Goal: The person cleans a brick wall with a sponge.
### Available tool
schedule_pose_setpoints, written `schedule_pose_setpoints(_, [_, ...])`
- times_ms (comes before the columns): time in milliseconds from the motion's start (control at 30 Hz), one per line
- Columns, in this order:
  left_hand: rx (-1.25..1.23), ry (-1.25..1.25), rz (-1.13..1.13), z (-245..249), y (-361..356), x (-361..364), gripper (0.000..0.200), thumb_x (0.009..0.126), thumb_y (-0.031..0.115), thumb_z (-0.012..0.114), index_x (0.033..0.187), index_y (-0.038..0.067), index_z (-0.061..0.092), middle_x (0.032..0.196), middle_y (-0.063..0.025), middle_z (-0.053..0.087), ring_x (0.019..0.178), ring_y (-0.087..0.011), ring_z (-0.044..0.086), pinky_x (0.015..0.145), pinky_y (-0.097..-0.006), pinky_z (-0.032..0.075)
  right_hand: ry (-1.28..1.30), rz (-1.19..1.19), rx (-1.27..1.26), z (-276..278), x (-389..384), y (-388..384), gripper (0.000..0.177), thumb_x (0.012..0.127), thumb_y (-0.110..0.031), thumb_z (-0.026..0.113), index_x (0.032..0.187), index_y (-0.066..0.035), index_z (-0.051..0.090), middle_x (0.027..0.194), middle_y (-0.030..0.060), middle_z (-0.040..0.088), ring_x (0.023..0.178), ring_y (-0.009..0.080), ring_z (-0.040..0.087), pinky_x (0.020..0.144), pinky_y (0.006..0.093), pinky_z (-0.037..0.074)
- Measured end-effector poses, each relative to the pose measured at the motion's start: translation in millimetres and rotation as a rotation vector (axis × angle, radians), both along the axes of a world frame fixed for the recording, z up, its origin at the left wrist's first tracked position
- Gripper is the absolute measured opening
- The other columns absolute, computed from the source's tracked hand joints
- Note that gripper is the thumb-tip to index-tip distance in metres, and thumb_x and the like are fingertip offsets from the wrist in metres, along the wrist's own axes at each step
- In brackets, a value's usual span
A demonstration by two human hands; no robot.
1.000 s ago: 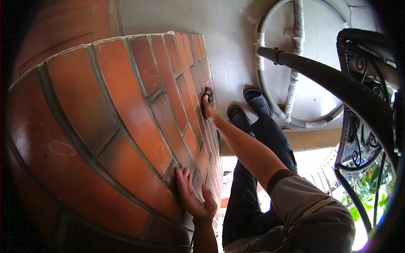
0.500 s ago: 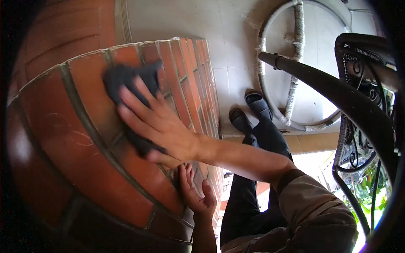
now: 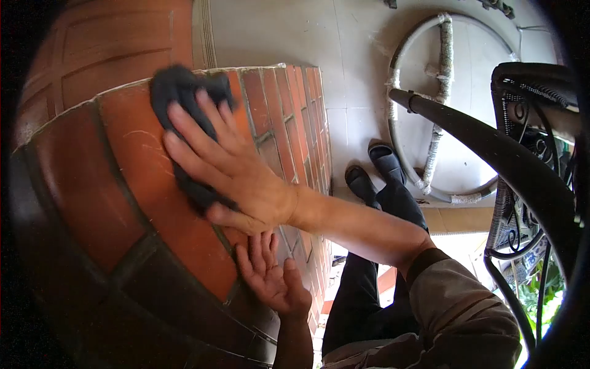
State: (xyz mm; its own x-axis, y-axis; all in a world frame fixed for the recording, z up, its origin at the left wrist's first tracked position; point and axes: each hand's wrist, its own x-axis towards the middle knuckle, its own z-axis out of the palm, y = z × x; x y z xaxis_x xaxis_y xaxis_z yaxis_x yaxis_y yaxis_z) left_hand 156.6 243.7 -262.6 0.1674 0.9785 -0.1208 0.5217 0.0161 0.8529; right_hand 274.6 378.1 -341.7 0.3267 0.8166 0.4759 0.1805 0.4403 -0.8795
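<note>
Pressed down over a bunched dark cloth (image 3: 165,92), my right hand (image 3: 230,166) lies with fingers spread across it, against the glossy red-brown brick surface (image 3: 132,147). The thumb reaches past the cloth's lower edge. Part of the cloth is hidden beneath the palm. Below the right wrist is my left hand (image 3: 273,280), its fingers apart and holding nothing, close to the side edge of the brick surface. Pale scratch-like marks show on the brick left of the cloth.
A brown panelled surface (image 3: 117,37) lies beyond the bricks. On the right, a dark curved bar (image 3: 485,135) runs by a woven metal-framed chair (image 3: 507,160). A wrapped ring frame (image 3: 445,49) lies on the pale tiled floor (image 3: 350,80), near my slippered feet (image 3: 387,161).
The right hand and cloth have slid left over the bricks, toward their far edge. My left hand has shifted slightly left. The camera view has also shifted a little.
</note>
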Motion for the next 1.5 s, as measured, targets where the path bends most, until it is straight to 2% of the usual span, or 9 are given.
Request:
schedule_pose_setpoints(333, [0.192, 0.047, -0.046, 22, -1, -4, 0.072, 0.093, 0.008, 0.049, 0.148, -0.006, 0.005, 0.146, -0.0322, 0.031, 0.133, -0.0431, 0.04, 0.112, -0.0564, 0.03, 0.623, -0.108, -0.928, -129, -39, -36, 0.077, 0.101, -0.055, 0.025, 0.15, 0.004, 0.018, 0.157, 0.0241, 0.016, 0.148, 0.0338, 0.01, 0.119, 0.0385, 0.009])
schedule_pose_setpoints(433, [0.169, 0.02, -0.027, 26, -6, -7, 0.072, 0.094, 0.008, 0.051, 0.149, -0.005, 0.006, 0.147, -0.0315, 0.032, 0.133, -0.0422, 0.04, 0.112, -0.0553, 0.029, 0.287, -0.149, -0.344, -6, -9, 21, 0.065, 0.088, -0.015, 0.055, 0.146, -0.001, 0.029, 0.155, 0.0252, 0.019, 0.146, 0.0395, 0.015, 0.118, 0.0484, 0.011])
schedule_pose_setpoints(600, [0.115, -0.01, -0.038, 34, -6, -10, 0.072, 0.095, 0.011, 0.052, 0.149, -0.003, 0.007, 0.148, -0.0305, 0.031, 0.132, -0.0418, 0.04, 0.113, -0.0538, 0.029, -0.016, 0.051, 0.343, 109, 14, 27, 0.09, 0.061, -0.014, 0.077, 0.14, -0.001, 0.035, 0.143, 0.026, 0.035, 0.135, 0.048, 0.027, 0.115, 0.0582, 0.016])
schedule_pose_setpoints(767, [0.101, 0.049, -0.055, 35, -10, -15, 0.072, 0.095, 0.013, 0.051, 0.149, -0.004, 0.007, 0.148, -0.031, 0.03, 0.133, -0.0427, 0.039, 0.113, -0.054, 0.028, 0.199, -0.25, -0.374, -86, -3, 11, 0.066, 0.094, -0.014, 0.054, 0.151, -0.006, 0.023, 0.156, 0.0202, 0.023, 0.144, 0.0381, 0.021, 0.117, 0.0442, 0.019])
schedule_pose_setpoints(900, [0.104, 0.154, -0.106, 30, -11, -22, 0.071, 0.094, 0.011, 0.05, 0.149, -0.004, 0.007, 0.148, -0.0312, 0.028, 0.135, -0.0433, 0.037, 0.113, -0.055, 0.028, 0.572, 0.096, -1.334, -266, -31, -33, 0.098, 0.086, -0.08, 0.02, 0.152, -0.008, 0.021, 0.155, 0.0273, 0.017, 0.146, 0.0417, 0.009, 0.119, 0.0504, 0.007])
schedule_pose_setpoints(1133, [0.055, -0.036, -0.054, 32, 6, -6, 0.073, 0.092, 0.009, 0.05, 0.149, -0.004, 0.006, 0.149, -0.0307, 0.028, 0.136, -0.0438, 0.036, 0.113, -0.0556, 0.027, 0.145, -0.059, -0.08, -27, -18, -19, 0.064, 0.095, -0.031, 0.048, 0.151, -0.008, 0.028, 0.157, 0.0204, 0.021, 0.147, 0.0375, 0.011, 0.118, 0.053, 0.006])
schedule_pose_setpoints(1367, [0.045, -0.041, -0.068, 33, 8, -7, 0.074, 0.093, 0.011, 0.049, 0.15, -0.004, 0.004, 0.149, -0.032, 0.028, 0.136, -0.0446, 0.035, 0.114, -0.0552, 0.025, 0.814, -0.017, -1.117, -228, 13, 4, 0.061, 0.1, -0.049, 0.042, 0.138, -0.001, 0.042, 0.131, 0.025, 0.053, 0.124, 0.0372, 0.049, 0.105, 0.0439, 0.038])
schedule_pose_setpoints(1467, [0.05, -0.013, -0.094, 32, 10, -8, 0.074, 0.093, 0.011, 0.048, 0.15, -0.004, 0.003, 0.15, -0.0322, 0.027, 0.137, -0.0445, 0.034, 0.114, -0.0551, 0.025, 0.499, -0.1, -1.38, -355, -16, -2, 0.08, 0.096, -0.066, 0.031, 0.119, 0.004, 0.059, 0.107, 0.0212, 0.062, 0.105, 0.0286, 0.056, 0.1, 0.0323, 0.041])
schedule_pose_setpoints(1500, [0.045, -0.008, -0.102, 33, 9, -9, 0.074, 0.094, 0.012, 0.048, 0.15, -0.004, 0.003, 0.15, -0.0322, 0.027, 0.137, -0.0444, 0.034, 0.114, -0.055, 0.025, 0.496, -0.133, -1.009, -346, -18, 8, 0.069, 0.099, -0.058, 0.03, 0.131, 0.001, 0.047, 0.124, 0.0238, 0.053, 0.114, 0.0366, 0.052, 0.102, 0.0384, 0.039])
